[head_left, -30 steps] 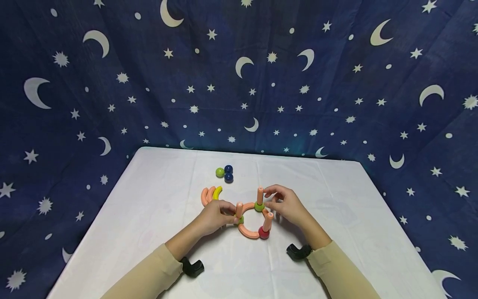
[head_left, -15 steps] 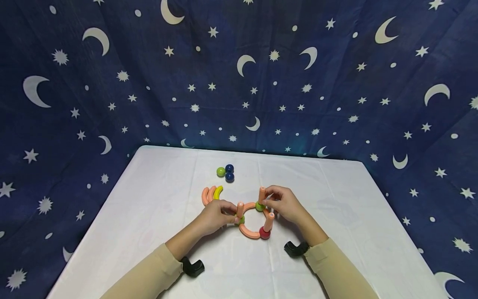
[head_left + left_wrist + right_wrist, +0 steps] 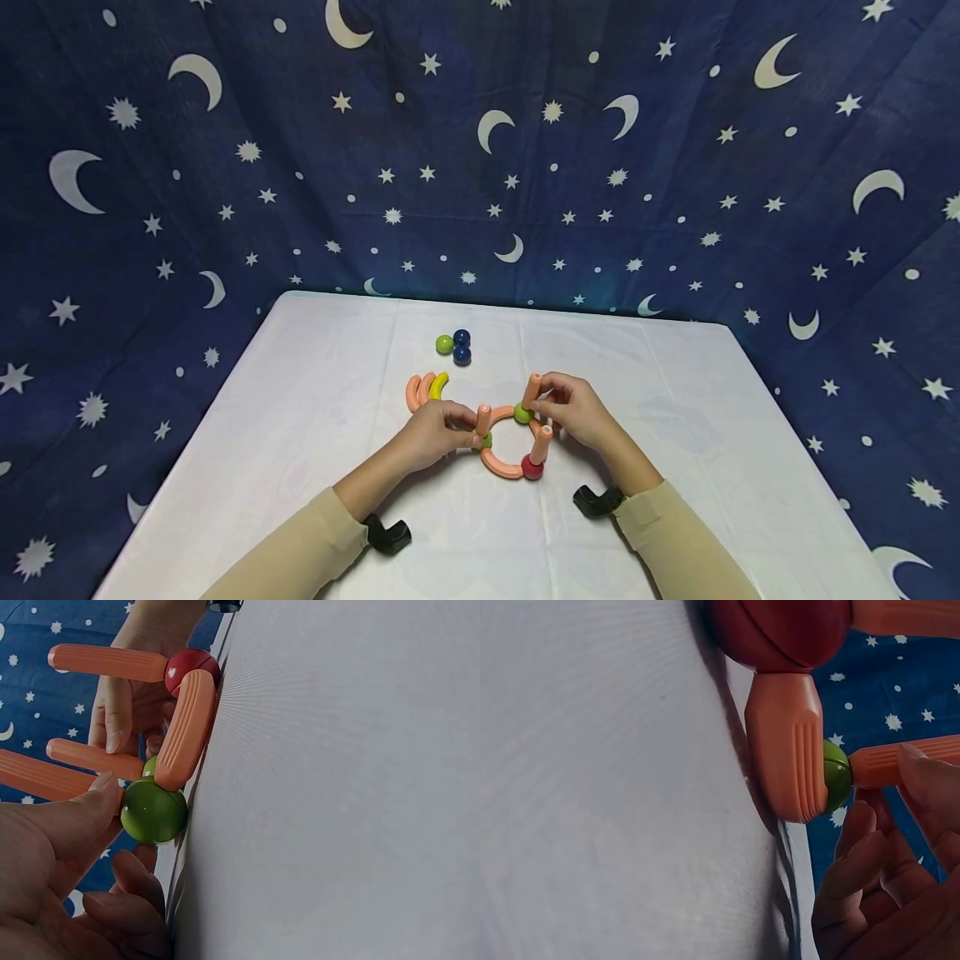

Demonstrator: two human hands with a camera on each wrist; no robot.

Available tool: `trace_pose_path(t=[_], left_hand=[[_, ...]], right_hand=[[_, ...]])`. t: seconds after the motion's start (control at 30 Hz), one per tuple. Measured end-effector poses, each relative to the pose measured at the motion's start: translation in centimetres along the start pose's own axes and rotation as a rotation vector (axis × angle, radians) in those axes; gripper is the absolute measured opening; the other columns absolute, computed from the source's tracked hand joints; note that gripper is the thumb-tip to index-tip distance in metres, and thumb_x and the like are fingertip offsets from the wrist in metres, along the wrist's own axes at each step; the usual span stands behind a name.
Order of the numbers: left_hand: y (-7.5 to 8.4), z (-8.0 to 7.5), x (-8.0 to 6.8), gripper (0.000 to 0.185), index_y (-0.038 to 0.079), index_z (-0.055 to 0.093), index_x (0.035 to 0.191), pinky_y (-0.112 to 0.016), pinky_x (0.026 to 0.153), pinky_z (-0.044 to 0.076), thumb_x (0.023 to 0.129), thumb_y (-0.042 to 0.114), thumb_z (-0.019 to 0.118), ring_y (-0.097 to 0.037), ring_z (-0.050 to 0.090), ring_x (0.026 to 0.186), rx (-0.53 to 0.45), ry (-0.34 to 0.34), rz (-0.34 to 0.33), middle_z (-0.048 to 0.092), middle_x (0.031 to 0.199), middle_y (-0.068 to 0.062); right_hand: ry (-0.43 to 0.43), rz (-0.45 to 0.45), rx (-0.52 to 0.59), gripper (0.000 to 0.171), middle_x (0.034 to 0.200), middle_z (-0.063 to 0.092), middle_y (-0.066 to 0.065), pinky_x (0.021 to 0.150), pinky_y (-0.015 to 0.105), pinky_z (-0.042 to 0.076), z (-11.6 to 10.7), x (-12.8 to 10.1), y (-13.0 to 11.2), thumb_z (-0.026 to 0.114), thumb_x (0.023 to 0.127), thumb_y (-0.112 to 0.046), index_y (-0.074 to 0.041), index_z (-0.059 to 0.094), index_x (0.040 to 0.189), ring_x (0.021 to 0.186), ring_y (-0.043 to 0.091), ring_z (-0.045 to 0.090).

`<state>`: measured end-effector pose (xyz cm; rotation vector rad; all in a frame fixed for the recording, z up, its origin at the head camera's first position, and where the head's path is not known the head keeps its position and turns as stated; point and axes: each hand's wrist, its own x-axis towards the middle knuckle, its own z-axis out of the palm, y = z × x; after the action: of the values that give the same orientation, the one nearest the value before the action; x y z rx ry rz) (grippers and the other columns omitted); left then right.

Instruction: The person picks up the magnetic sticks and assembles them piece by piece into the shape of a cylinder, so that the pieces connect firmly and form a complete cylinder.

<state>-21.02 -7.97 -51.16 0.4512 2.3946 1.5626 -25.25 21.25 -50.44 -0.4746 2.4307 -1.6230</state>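
Left hand [image 3: 433, 433] low over the table, fingers curled in a pinch. Right hand [image 3: 576, 410] opposite, fingertips likewise pinched. Both forearms sleeved, angled inward, black mounts at the wrists.

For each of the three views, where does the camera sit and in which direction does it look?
Head: sits high, looks forward and down at the white table; shows both sleeves, the left hand and the right hand.
Left wrist: sits low at table level, looks along the cloth at the green ball; shows the left thumb.
Right wrist: sits low, looks at the red ball; shows right fingers.
All views share the orange pieces.
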Motion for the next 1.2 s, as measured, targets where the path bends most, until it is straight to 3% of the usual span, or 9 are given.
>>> trace_pose_path(t=[0.37, 0.87, 1.2], left_hand=[[0.03, -0.11, -0.05, 0.018, 0.014, 0.084, 0.104, -0.023, 0.06, 0.05, 0.087, 0.016, 0.089, -0.011, 0.059, 0.071, -0.019, -0.003, -0.002, 0.079, 0.096, -0.003], [0.15, 0.0, 0.05, 0.016, 0.014, 0.083, 0.102, -0.024, 0.058, 0.05, 0.087, 0.016, 0.089, -0.01, 0.059, 0.065, -0.02, 0.013, -0.026, 0.078, 0.095, -0.001], [0.05, -0.59, -0.2, 0.021, 0.014, 0.083, 0.107, -0.024, 0.063, 0.051, 0.088, 0.017, 0.09, -0.012, 0.062, 0.077, -0.005, 0.015, -0.024, 0.077, 0.096, -0.003]], right_hand=[[0.018, 0.039, -0.009, 0.024, 0.101, 0.075, 0.015, 0.054, 0.027, 0.051, 0.08, 0.12, 0.17, 0.081, 0.095, -0.01, -0.006, 0.074, 0.117, 0.071, 0.018, 0.058], [0.007, 0.007, 0.009, 0.02, 0.101, 0.073, 0.018, 0.054, 0.028, 0.05, 0.11, 0.3, 0.55, 0.081, 0.095, -0.01, -0.005, 0.075, 0.114, 0.07, 0.017, 0.057], [0.016, 0.019, 0.009, 0.023, 0.099, 0.073, 0.017, 0.053, 0.028, 0.05, 0.05, 0.29, 0.51, 0.082, 0.093, -0.009, -0.005, 0.076, 0.114, 0.069, 0.017, 0.058]])
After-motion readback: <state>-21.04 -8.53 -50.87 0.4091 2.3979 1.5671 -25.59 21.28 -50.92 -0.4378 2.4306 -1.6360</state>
